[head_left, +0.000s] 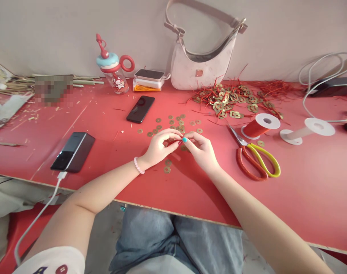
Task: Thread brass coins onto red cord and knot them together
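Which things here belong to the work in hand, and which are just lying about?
In use: left hand and right hand pinching red cord; loose coins; cord spool; scissors; strung coin pile.
Lying about: phone; power bank; bottle; handbag; empty spool.

Middle: left hand (159, 146) and right hand (200, 150) meet on a thread (176, 142), over the surface (304, 198).
Behind the hands: loose coins (173, 122).
Left: phone (140, 109), then power bank (73, 151) by the front edge.
Right: scissors (257, 158), with the spool (260, 126) behind them.
Back: bottle (113, 72) left of the bag (202, 64).
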A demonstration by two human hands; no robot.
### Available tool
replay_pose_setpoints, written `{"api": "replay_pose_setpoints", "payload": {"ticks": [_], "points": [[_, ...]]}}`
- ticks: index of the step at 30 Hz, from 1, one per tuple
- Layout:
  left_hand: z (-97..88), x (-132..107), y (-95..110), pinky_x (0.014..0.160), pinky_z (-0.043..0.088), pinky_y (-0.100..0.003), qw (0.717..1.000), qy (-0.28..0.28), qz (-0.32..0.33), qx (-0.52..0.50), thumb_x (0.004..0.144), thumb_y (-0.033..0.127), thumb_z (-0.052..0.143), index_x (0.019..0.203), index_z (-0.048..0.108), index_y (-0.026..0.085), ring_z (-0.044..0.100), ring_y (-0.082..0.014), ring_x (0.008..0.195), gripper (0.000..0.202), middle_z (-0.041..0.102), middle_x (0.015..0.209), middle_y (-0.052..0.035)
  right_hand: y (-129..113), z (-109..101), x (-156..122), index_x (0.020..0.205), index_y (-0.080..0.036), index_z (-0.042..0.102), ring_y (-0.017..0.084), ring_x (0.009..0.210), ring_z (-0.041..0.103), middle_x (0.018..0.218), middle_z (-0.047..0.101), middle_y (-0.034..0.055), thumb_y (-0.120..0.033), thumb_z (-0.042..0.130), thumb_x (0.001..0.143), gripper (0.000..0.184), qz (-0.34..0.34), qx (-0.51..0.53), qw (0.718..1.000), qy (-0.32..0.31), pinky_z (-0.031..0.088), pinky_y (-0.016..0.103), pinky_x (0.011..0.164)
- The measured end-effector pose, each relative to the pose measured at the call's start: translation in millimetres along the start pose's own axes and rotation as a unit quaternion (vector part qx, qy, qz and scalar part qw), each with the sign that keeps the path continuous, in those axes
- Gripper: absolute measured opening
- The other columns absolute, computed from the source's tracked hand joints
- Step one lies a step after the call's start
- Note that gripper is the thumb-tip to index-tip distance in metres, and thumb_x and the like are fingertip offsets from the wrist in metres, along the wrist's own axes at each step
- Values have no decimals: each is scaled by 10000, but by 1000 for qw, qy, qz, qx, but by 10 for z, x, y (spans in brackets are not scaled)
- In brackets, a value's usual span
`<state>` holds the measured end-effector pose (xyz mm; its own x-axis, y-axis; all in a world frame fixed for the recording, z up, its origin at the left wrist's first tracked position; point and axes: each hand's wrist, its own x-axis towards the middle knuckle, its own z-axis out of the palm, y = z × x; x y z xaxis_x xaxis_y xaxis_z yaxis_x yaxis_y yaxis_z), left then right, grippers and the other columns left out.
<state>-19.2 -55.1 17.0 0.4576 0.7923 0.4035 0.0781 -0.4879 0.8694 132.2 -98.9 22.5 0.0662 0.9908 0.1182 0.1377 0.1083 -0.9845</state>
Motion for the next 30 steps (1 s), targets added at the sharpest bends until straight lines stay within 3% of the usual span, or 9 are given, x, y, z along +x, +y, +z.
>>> {"api": "replay_pose_setpoints", "payload": {"ticks": [9, 21, 30], "points": [[-10, -3, -35, 646, 523, -238, 999, -10, 19, 40, 790, 176, 577, 840, 641, 174, 578, -164, 966, 81, 593, 1053, -77, 24, -2, 22, 746, -179, 591, 75, 605, 510, 705, 571, -9, -332, 625, 726, 158, 50, 132, 990, 16, 395, 198, 527], [3, -26, -40, 788, 515, -292, 997, -68, 15, 37, 784, 175, 592, 838, 654, 173, 579, -160, 980, 83, 580, 1065, -75, 60, -20, 53, 741, -185, 574, 77, 684, 519, 720, 559, -22, -249, 604, 743, 71, 9, 142, 988, 60, 419, 215, 668], [-1, -17, -32, 758, 499, -278, 995, -89, 8, 47, 789, 192, 583, 846, 648, 178, 568, -151, 942, 88, 562, 1049, -70, 74, -6, 51, 747, -181, 563, 85, 701, 529, 734, 565, -14, -240, 593, 748, 67, 3, 130, 989, 74, 426, 233, 694]]}}
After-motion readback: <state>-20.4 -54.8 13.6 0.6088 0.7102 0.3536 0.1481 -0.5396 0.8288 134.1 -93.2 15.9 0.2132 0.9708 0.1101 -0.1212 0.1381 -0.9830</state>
